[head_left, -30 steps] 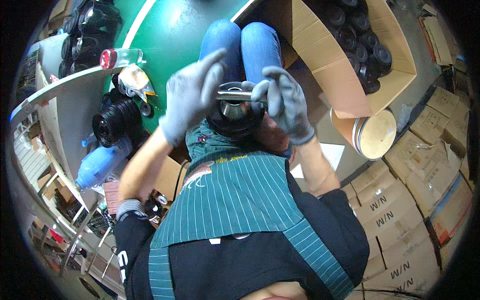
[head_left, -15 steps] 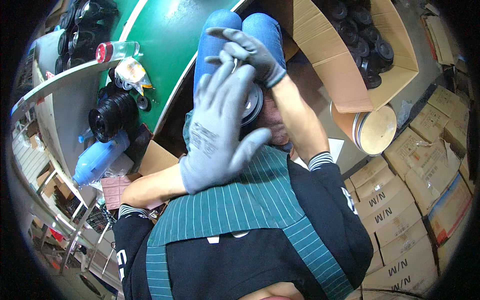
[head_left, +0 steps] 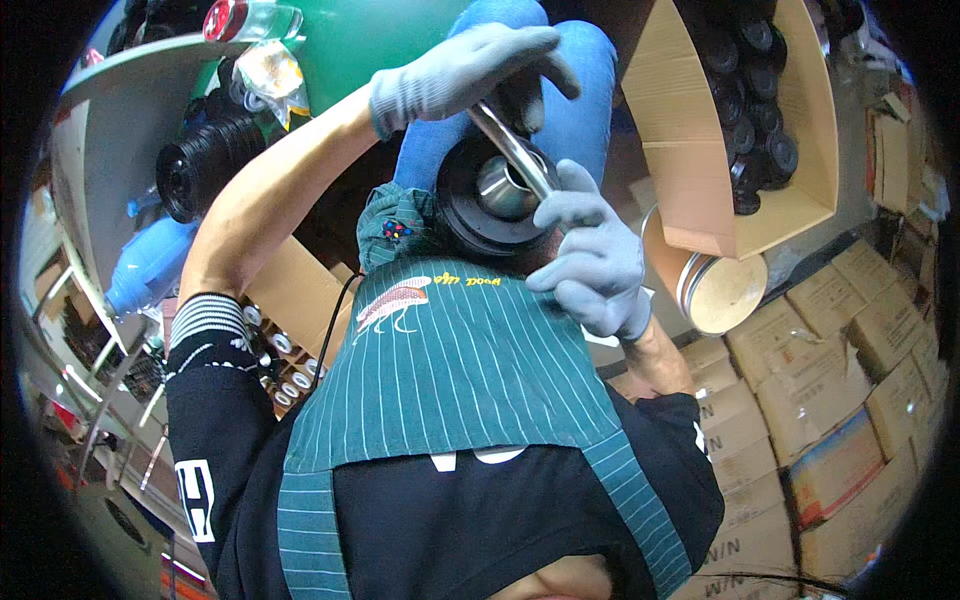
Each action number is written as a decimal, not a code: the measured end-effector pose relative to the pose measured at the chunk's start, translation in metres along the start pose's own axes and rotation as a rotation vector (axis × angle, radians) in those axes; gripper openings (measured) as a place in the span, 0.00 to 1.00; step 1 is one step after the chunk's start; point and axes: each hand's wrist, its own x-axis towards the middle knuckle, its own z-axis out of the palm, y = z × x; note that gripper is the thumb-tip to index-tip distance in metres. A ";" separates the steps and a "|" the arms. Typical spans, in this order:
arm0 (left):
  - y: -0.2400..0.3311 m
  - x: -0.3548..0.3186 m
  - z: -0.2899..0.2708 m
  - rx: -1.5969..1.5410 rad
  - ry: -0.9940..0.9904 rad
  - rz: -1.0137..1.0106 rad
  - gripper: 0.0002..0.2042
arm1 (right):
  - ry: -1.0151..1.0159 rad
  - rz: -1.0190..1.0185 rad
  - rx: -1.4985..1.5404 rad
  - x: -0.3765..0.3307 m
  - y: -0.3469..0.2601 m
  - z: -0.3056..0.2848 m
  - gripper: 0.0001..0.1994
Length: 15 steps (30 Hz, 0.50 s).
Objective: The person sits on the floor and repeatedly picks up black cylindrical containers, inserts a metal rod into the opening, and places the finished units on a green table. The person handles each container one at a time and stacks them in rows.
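- The black round part (head_left: 490, 195) rests on your lap, against the top of your green striped apron (head_left: 450, 370); take it as the landmark for everything below.
- A shiny metal sleeve (head_left: 500, 187) already sits in the middle of the black round part, so the centre piece looks seated.
- A metal tool (head_left: 512, 150) lies slanted across the top of the black round part, over the sleeve.
- Your left hand (head_left: 465, 70), gloved grey, is above the part and curled around the upper end of the tool.
- Your right hand (head_left: 590, 255), also gloved, is clenched on the lower end of the tool, at the part's right edge.
- By my reading, you are mid-way: the sleeve is in, and the work with the tool is not finished while both hands bear on it.
- Right of the part, an open cardboard box (head_left: 700, 170) holds many similar black parts.
- Left of the part, a black ribbed piece (head_left: 205, 165) lies on the bench.
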 end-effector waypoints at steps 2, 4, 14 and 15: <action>-0.001 0.012 -0.003 -0.018 -0.094 -0.008 0.35 | -0.302 -0.142 -0.167 0.014 -0.005 -0.004 0.09; -0.005 0.024 -0.004 0.043 -0.153 0.183 0.33 | -0.398 -0.074 -0.225 0.029 -0.012 -0.003 0.07; -0.007 0.090 0.043 0.007 -0.534 0.205 0.30 | -0.902 0.019 -0.407 0.109 -0.006 0.065 0.13; -0.004 0.094 0.049 0.015 -0.574 0.274 0.30 | -0.804 0.081 -0.397 0.115 -0.003 0.069 0.13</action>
